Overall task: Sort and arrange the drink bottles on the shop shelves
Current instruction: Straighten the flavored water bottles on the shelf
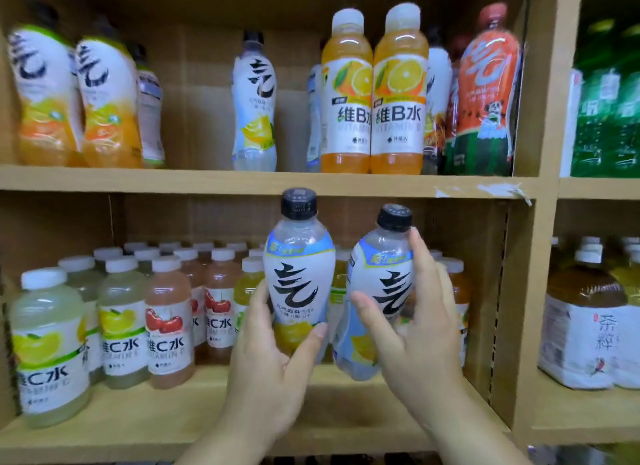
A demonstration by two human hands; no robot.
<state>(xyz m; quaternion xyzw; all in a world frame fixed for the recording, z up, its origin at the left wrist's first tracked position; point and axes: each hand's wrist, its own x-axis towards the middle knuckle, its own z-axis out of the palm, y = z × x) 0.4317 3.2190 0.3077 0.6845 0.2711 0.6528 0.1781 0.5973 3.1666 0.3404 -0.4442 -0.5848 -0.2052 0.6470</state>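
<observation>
My left hand [273, 367] grips the lower body of a white-labelled lemon sparkling-water bottle [299, 267] with a black cap, held upright in front of the lower shelf. My right hand [415, 329] grips a second, matching lemon bottle [379, 291], which tilts slightly right. The two bottles are side by side, almost touching. On the upper shelf [173, 182] a third lemon bottle of the same kind [254, 108] stands alone, with open shelf to its left.
Upper shelf: two orange-flavoured bottles [76, 101] at left, two orange vitamin B bottles [372, 94] and a red watermelon bottle [485, 94] at right. Lower shelf: several vitamin C bottles [114, 319] in rows. A wooden upright [540, 222] divides off tea bottles [581, 319].
</observation>
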